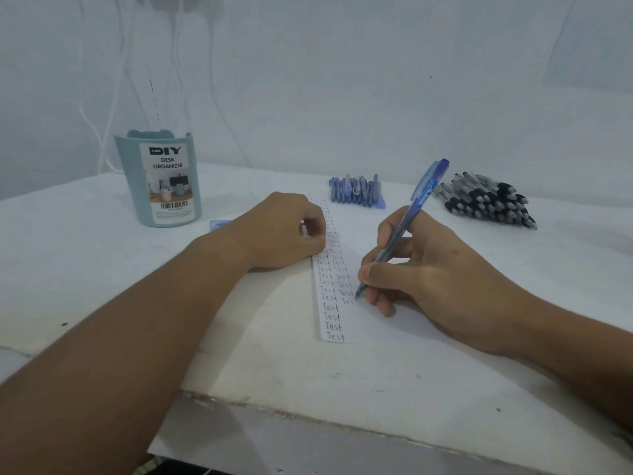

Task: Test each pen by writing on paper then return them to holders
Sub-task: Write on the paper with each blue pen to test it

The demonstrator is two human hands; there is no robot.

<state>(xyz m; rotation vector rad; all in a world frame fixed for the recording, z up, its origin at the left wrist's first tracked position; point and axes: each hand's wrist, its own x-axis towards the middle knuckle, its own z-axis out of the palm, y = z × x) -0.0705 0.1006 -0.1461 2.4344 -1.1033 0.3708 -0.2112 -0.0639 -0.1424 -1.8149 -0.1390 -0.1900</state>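
- The right hand (pixel 424 269) has its grip clamped on a blue pen (pixel 404 228), pinched between thumb and fingers, barrel tilted up toward 1 o'clock and tip down on the paper strip (pixel 334 303).
- The pen tip touches the strip's right column, at the end of an unfinished "Tes" beside rows of handwritten "Test".
- The paper strip lies lengthwise on the white worktop (pixel 102 269), running from 12 to 6 o'clock between the two hands; its left column is filled to the near end, the right column only partway.
- The left hand (pixel 284 234) rests on the strip's far left edge with fingers curled under; whether its grip pinches anything I cannot tell.
- A pale blue object (pixel 221 223) peeks out just behind the left wrist.
- A teal desk organizer (pixel 159 180), labelled "DIY DESK ORGANIZER", stands upright at 10 o'clock, well apart from the hands.
- A row of blue pens (pixel 356 192) lies at 12 o'clock beyond the strip.
- A pile of black pens (pixel 489 200) lies at 2 o'clock, near the blue row.
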